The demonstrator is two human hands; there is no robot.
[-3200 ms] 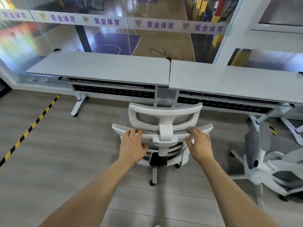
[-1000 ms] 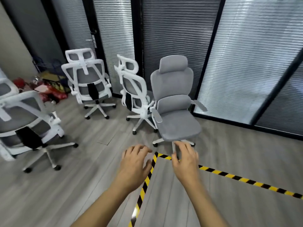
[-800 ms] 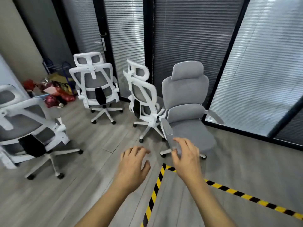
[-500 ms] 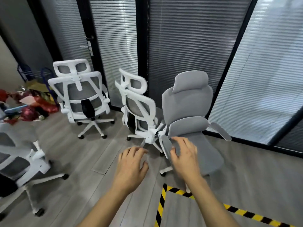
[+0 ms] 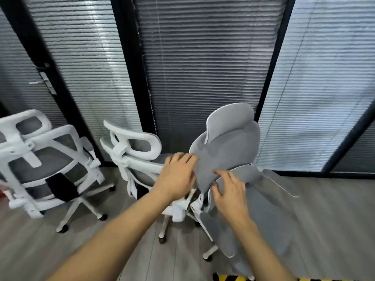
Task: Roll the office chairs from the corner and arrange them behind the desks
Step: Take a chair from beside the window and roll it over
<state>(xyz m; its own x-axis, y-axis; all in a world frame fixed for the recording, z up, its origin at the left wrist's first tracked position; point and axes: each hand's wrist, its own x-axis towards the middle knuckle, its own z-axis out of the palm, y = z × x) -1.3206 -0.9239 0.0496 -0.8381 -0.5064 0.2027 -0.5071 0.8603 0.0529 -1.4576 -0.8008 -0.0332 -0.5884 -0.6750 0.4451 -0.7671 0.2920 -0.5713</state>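
— Beside the white chair, my left hand and right hand reach the grey chair's backrest, fingers spread, nothing gripped
— Risk?
— Pulled carelessly, it could snag that white chair

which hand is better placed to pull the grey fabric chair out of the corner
Left, probably. The left hand already lies on the side edge of the grey fabric chair's backrest, ready to grip. The right hand hovers lower by the lumbar pad, fingers spread, gripping nothing.
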